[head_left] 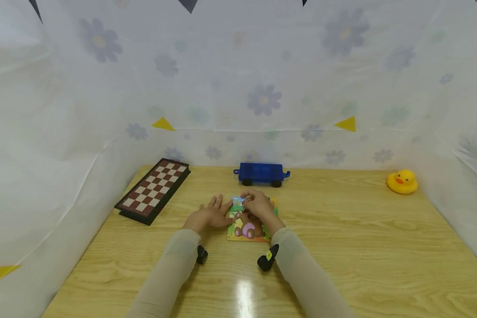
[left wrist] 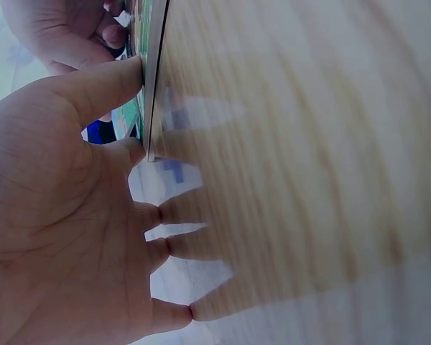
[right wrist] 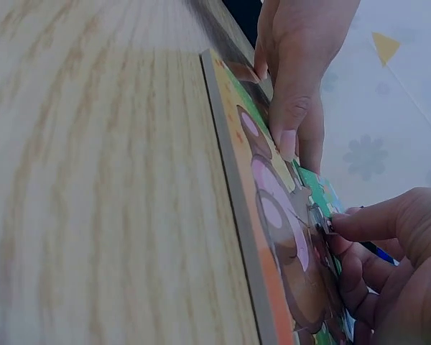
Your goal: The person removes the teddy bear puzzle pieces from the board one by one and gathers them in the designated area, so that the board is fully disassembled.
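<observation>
A bear jigsaw puzzle in a flat board lies on the table, its picture showing a brown bear with a pink belly. My left hand is spread at its left side. The thumb presses the board's left edge, and the other fingertips touch the table or the board's corner. My right hand is over the upper part of the puzzle. Between its thumb and fingers it pinches a small puzzle piece, tilted up from the board. My right fingers hide part of that piece and the bear's head.
A brown-and-white chessboard box lies on the left. A blue toy wagon stands behind the puzzle by the cloth wall. On the far right sits a yellow rubber duck. Flowered white cloth surrounds the wooden table.
</observation>
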Available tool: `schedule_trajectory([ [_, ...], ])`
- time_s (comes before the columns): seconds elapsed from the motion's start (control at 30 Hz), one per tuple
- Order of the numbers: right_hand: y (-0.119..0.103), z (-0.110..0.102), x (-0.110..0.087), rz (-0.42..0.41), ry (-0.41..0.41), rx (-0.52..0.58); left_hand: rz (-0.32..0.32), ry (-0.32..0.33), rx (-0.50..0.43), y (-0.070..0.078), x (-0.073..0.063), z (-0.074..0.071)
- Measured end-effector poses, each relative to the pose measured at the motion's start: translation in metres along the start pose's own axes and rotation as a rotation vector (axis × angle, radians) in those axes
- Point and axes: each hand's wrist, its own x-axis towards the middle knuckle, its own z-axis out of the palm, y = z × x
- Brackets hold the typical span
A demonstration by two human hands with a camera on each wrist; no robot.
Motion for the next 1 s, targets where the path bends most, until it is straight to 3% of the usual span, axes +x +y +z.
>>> schedule_trajectory([
  [0.4, 0.004, 0.002, -0.003, 0.084, 0.062, 0.331, -0.016, -0.019, 0.004, 0.001, -0.002, -0.001],
  [0.63, 0.01, 0.0, -0.003, 0.038, 0.118, 0.28, -0.018, -0.016, 0.036, 0.002, 0.001, 0.001],
  [1.0, 0.014, -0.007, -0.007, -0.01, 0.087, 0.416, -0.025, -0.009, 0.007, 0.002, 0.001, 0.001],
])
